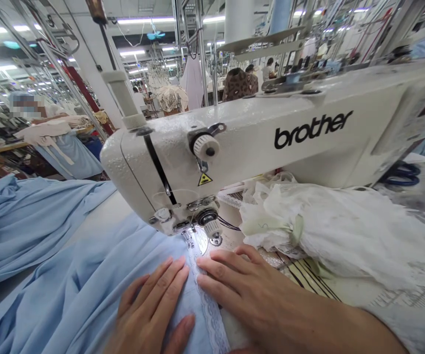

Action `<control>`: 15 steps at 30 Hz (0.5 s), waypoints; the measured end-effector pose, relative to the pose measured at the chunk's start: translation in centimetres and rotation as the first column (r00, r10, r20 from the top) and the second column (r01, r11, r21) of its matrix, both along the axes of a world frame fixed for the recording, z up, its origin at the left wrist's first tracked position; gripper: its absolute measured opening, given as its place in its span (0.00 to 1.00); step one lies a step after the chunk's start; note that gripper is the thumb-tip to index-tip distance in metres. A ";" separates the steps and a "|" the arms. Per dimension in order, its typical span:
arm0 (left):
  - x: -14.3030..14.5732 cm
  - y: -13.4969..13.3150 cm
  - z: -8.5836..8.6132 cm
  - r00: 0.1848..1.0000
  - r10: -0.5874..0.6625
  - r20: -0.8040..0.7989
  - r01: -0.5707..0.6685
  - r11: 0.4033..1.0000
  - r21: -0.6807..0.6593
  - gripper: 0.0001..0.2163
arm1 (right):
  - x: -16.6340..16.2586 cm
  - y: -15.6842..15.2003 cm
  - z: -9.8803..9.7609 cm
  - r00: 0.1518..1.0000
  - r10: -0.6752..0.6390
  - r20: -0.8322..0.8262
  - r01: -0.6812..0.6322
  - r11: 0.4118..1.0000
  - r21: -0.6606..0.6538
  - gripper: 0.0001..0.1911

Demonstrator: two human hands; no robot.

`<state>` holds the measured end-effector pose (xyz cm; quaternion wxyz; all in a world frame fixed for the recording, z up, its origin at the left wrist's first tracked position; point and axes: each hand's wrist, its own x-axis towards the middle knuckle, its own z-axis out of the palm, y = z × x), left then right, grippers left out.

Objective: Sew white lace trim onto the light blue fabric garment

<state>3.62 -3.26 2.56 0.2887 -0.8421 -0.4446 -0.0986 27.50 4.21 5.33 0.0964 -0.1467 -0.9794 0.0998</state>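
Left hand [153,309] | right hand [234,287]: both open, we press flat, no grasp | blue cloth [87,280]: seems soft, light; we hold beside lace [210,317]

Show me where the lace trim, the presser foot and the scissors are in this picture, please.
lace trim [210,314]: head view, on the lace band along the blue fabric.
presser foot [187,241]: head view, on its metal toes.
scissors [402,173]: head view, on the dark blue handle loops.
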 end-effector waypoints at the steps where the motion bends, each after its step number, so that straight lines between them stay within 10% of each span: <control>1: -0.1 0.0 -0.1 1.000 0.001 0.000 -0.001 1.000 0.009 0.19 | -0.1 0.0 0.0 1.000 0.001 0.008 -0.001 1.000 0.004 0.33; 9: -0.6 0.3 0.0 1.000 0.004 0.019 -0.005 1.000 0.029 0.18 | -0.4 0.4 0.2 1.000 -0.005 0.003 0.005 1.000 0.015 0.21; 15: -0.9 0.4 0.0 1.000 0.010 0.023 -0.011 0.999 0.032 0.19 | -0.6 0.9 0.2 0.999 0.031 0.016 -0.032 0.999 0.014 0.31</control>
